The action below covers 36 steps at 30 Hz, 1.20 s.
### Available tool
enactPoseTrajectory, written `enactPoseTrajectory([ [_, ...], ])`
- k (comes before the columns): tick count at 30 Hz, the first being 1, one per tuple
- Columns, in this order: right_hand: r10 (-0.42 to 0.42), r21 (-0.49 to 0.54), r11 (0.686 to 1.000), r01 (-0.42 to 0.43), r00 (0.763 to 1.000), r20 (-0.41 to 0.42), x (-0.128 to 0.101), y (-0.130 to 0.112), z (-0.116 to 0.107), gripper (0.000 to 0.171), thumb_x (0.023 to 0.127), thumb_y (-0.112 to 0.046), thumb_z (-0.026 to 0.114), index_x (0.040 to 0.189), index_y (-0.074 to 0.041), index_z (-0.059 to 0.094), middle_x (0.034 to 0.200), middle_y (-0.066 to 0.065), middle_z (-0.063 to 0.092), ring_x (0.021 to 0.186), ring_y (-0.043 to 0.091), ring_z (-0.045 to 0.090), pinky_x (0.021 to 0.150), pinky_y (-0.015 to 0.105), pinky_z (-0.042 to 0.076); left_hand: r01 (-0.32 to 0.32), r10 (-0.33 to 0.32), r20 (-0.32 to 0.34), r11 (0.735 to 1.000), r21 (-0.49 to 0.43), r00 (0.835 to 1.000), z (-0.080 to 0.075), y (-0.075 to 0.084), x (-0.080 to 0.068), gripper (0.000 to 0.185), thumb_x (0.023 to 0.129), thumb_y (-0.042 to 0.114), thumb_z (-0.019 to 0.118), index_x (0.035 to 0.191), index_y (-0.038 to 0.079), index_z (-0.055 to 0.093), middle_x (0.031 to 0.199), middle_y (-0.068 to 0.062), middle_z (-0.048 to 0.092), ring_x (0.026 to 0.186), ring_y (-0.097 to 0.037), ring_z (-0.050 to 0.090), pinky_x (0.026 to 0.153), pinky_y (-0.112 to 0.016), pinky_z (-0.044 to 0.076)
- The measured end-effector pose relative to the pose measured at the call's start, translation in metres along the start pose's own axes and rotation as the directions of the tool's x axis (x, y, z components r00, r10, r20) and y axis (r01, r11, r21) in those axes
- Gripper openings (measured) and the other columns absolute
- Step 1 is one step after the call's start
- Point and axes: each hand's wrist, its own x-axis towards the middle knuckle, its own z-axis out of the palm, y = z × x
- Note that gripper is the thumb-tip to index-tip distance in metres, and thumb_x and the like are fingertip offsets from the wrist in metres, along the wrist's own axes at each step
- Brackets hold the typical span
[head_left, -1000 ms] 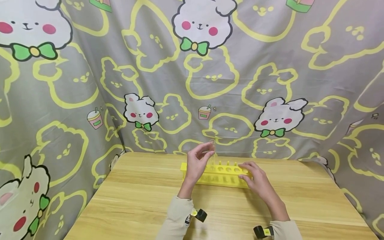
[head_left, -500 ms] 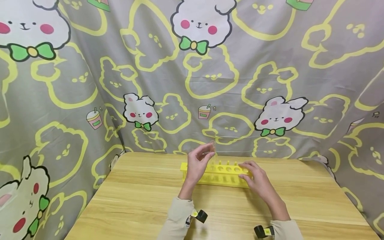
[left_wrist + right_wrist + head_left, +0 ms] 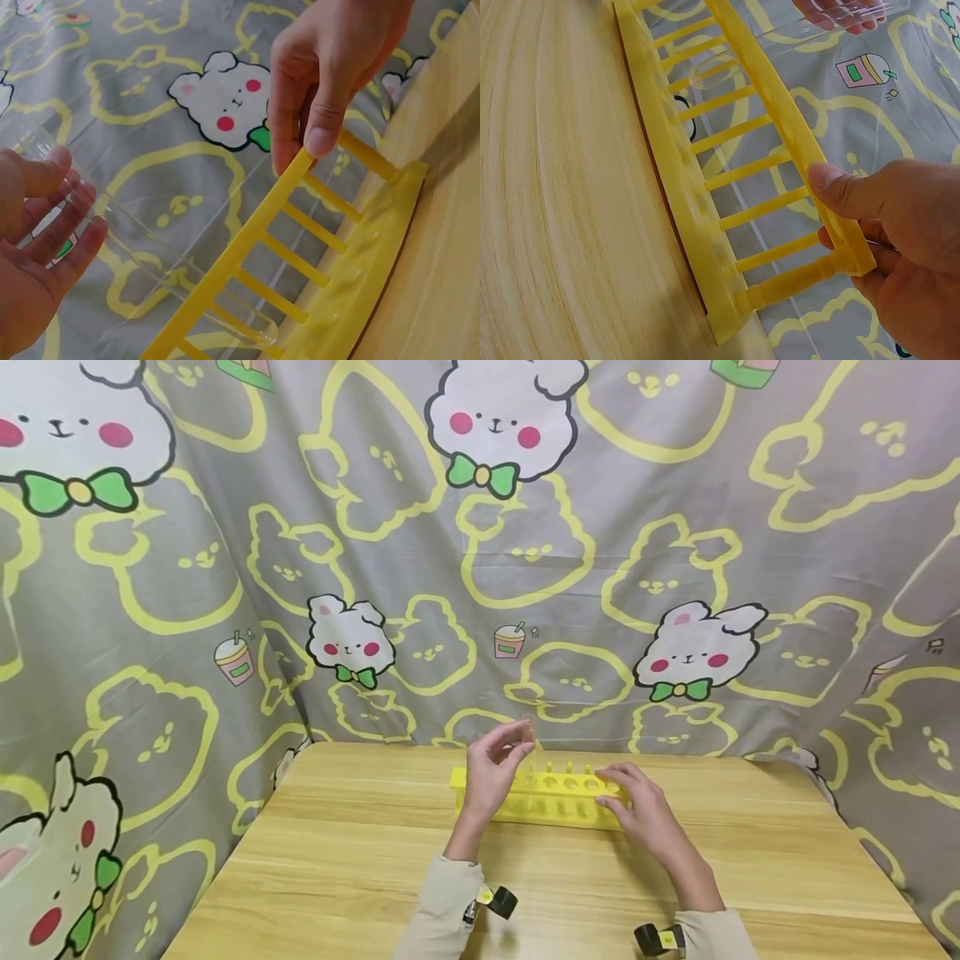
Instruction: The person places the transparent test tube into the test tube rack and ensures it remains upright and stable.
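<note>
A yellow test tube rack (image 3: 570, 789) stands upright on the wooden table, with a row of round holes along its top bar. My left hand (image 3: 491, 768) pinches a clear test tube (image 3: 142, 238) near its upper end. The tube's rounded bottom passes through the top bar and shows between the bars, close over the rack's base in the left wrist view. My right hand (image 3: 900, 232) grips the right end of the rack's top bar, thumb on the near side and fingers behind it.
The wooden table (image 3: 337, 860) runs back to a grey curtain (image 3: 420, 568) printed with rabbits and yellow outlines. Short yellow pegs (image 3: 570, 767) stick up along the rack's back edge. A black wrist camera (image 3: 502, 902) sits at the left cuff, another wrist camera (image 3: 648, 939) at the right.
My left hand and the test tube have come down slightly, the tube's lower end now showing below the top bar. The right hand and the rack stay put.
</note>
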Motion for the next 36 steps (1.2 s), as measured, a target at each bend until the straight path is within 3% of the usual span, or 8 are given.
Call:
enactPoseTrajectory([
  [10,0.020,0.010,1.000,-0.020,1.000,0.013,-0.001,-0.001,0.000,0.039,0.085,0.002,0.081,0.123,0.004,0.069,0.118,0.017,0.065,0.110,0.038,0.065,0.088,0.053,0.057,-0.026,0.026,-0.006,1.000,0.013,1.000,0.000,-0.003,-0.001,0.024,0.089,-0.014,0.070,0.113,-0.015,0.069,0.109,-0.029,0.071,0.095,-0.048,0.070,0.083,-0.059,0.058],
  [17,0.025,0.017,1.000,-0.025,1.000,0.014,-0.001,-0.001,0.000,0.039,0.085,0.002,0.080,0.123,0.005,0.069,0.118,0.016,0.065,0.110,0.037,0.065,0.089,0.052,0.057,-0.032,0.032,0.006,0.999,0.022,0.999,0.000,-0.004,-0.001,0.023,0.090,-0.014,0.070,0.113,-0.015,0.068,0.110,-0.031,0.070,0.096,-0.048,0.069,0.084,-0.053,0.060],
  [22,0.024,0.016,1.000,-0.024,1.000,0.011,-0.001,-0.001,0.000,0.040,0.085,0.003,0.081,0.122,0.005,0.069,0.117,0.016,0.065,0.109,0.037,0.065,0.089,0.052,0.057,-0.021,0.021,0.011,1.000,0.013,1.000,0.001,-0.019,-0.001,0.023,0.090,-0.013,0.069,0.113,-0.016,0.067,0.111,-0.032,0.070,0.100,-0.048,0.069,0.086,-0.057,0.058],
  [27,0.026,0.018,1.000,-0.026,1.000,0.013,-0.001,-0.001,-0.001,0.039,0.085,0.002,0.080,0.123,0.004,0.069,0.118,0.016,0.065,0.110,0.037,0.065,0.089,0.053,0.057,-0.002,0.002,0.008,1.000,0.025,1.000,0.001,-0.035,-0.003,0.025,0.091,-0.008,0.072,0.116,-0.012,0.069,0.112,-0.027,0.071,0.101,-0.044,0.070,0.088,-0.051,0.060],
  [32,0.023,0.016,1.000,-0.023,1.000,0.011,-0.001,0.000,0.000,0.040,0.085,0.002,0.081,0.123,0.004,0.069,0.118,0.016,0.065,0.108,0.036,0.066,0.089,0.052,0.057,0.031,-0.031,0.020,0.999,0.025,0.999,-0.001,-0.039,-0.004,0.027,0.093,0.001,0.073,0.118,-0.009,0.070,0.114,-0.022,0.072,0.102,-0.036,0.072,0.088,-0.040,0.060],
  [36,0.020,0.018,1.000,-0.021,1.000,0.006,-0.001,0.001,0.001,0.040,0.085,0.002,0.081,0.123,0.003,0.069,0.118,0.015,0.065,0.108,0.036,0.066,0.090,0.051,0.057,0.035,-0.035,0.020,0.999,0.026,0.999,0.000,-0.039,-0.004,0.027,0.093,-0.003,0.072,0.118,-0.012,0.068,0.115,-0.026,0.071,0.102,-0.039,0.071,0.088,-0.041,0.061],
])
